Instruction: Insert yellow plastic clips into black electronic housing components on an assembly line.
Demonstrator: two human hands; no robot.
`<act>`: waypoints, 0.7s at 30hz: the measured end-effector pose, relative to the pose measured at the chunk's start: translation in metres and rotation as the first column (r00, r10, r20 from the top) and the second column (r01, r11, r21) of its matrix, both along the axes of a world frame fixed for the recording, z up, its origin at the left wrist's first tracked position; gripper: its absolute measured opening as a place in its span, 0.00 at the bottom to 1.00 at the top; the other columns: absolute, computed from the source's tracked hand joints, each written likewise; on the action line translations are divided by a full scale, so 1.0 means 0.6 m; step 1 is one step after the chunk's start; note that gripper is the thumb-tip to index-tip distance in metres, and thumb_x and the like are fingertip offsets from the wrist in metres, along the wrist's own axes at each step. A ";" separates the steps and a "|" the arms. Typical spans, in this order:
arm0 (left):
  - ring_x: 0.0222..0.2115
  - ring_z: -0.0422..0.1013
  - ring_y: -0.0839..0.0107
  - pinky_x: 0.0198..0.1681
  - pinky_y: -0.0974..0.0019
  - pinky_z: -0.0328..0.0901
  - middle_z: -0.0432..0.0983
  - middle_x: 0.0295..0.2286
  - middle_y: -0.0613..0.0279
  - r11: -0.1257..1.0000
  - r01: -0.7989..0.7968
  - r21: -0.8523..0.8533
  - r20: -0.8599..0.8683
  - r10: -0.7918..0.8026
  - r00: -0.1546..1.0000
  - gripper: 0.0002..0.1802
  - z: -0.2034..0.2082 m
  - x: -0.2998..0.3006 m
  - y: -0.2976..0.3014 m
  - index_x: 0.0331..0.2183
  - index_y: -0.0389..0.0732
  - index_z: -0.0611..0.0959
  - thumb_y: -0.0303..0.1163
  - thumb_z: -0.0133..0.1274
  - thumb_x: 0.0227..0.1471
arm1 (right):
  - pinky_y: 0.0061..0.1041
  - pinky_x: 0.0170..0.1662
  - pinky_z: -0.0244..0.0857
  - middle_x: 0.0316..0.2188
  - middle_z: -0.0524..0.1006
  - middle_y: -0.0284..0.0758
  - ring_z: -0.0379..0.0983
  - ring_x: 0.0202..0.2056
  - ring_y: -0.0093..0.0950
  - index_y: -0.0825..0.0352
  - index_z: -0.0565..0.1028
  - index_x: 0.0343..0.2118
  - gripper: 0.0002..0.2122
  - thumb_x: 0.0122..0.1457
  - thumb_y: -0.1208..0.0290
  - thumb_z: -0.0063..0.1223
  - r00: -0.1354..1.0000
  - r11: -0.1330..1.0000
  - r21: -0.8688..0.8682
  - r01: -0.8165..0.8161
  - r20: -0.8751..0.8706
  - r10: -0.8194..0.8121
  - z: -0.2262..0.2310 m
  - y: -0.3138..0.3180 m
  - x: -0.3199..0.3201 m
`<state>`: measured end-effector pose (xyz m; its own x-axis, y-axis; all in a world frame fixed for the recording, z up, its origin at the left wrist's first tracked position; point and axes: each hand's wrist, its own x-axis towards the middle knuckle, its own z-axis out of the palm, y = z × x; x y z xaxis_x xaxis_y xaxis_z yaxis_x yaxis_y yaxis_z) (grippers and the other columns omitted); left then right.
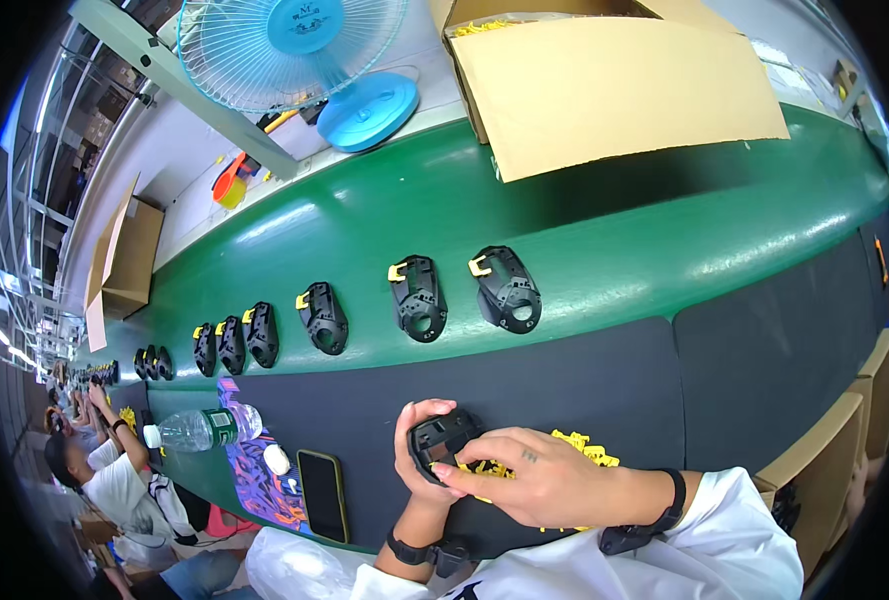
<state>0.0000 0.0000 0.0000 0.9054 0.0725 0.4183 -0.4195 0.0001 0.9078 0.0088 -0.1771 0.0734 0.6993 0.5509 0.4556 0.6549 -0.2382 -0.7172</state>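
Note:
My left hand (420, 450) is wrapped round a black plastic housing (442, 440), holding it above the dark mat. My right hand (524, 470) reaches over from the right, its thumb and forefinger bent together against the housing. A speck of yellow shows near that thumb tip, but what the fingers pinch is too small to make out. Behind and under the right hand lies a heap of small yellow plastic clips (586, 448). On the green belt (604, 250) ahead, several similar black housings (419, 300) stand in a row, with yellow clips on their upper left.
Left of my hands lie a phone (322, 495), a white earbud case (276, 459) and a water bottle (204, 429). Beyond the belt stand a blue fan (368, 110) and a large open carton (624, 90). Another person (114, 470) sits farther left.

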 end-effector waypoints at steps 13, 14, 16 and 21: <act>0.47 0.72 0.50 0.52 0.48 0.66 0.71 0.47 0.39 0.980 0.003 -0.198 -0.062 -0.016 0.998 0.37 0.006 -0.005 -0.034 0.58 0.34 0.60 0.43 0.55 0.56 | 0.34 0.48 0.68 0.47 0.71 0.34 0.69 0.49 0.35 0.57 0.74 0.52 0.24 0.49 0.74 0.57 0.987 0.994 -0.093 0.052 0.156 -0.037 0.014 -0.018 -0.004; 0.47 0.72 0.49 0.53 0.48 0.66 0.70 0.48 0.38 0.951 0.033 -0.308 -0.153 -0.084 0.985 0.39 0.002 -0.014 -0.035 0.59 0.33 0.59 0.45 0.55 0.56 | 0.37 0.51 0.67 0.49 0.70 0.37 0.67 0.52 0.37 0.59 0.72 0.54 0.24 0.51 0.72 0.57 0.978 0.994 -0.091 0.058 0.207 -0.038 0.013 -0.020 0.002; 0.52 0.68 0.51 0.57 0.48 0.62 0.67 0.52 0.41 0.895 0.177 -0.409 -0.217 -0.285 0.934 0.43 -0.002 -0.017 -0.037 0.61 0.37 0.56 0.55 0.50 0.56 | 0.39 0.54 0.65 0.53 0.68 0.38 0.64 0.56 0.40 0.57 0.72 0.55 0.26 0.49 0.71 0.60 0.987 0.996 -0.053 0.075 0.143 -0.067 0.019 -0.024 0.013; 0.57 0.62 0.47 0.59 0.52 0.58 0.61 0.56 0.35 0.931 0.312 0.191 -0.072 -0.304 0.950 0.48 0.004 -0.008 -0.023 0.57 0.28 0.67 0.66 0.37 0.57 | 0.42 0.60 0.60 0.56 0.68 0.43 0.63 0.57 0.47 0.54 0.76 0.51 0.24 0.47 0.74 0.61 0.995 0.997 -0.025 -0.066 0.076 0.068 0.018 -0.064 0.052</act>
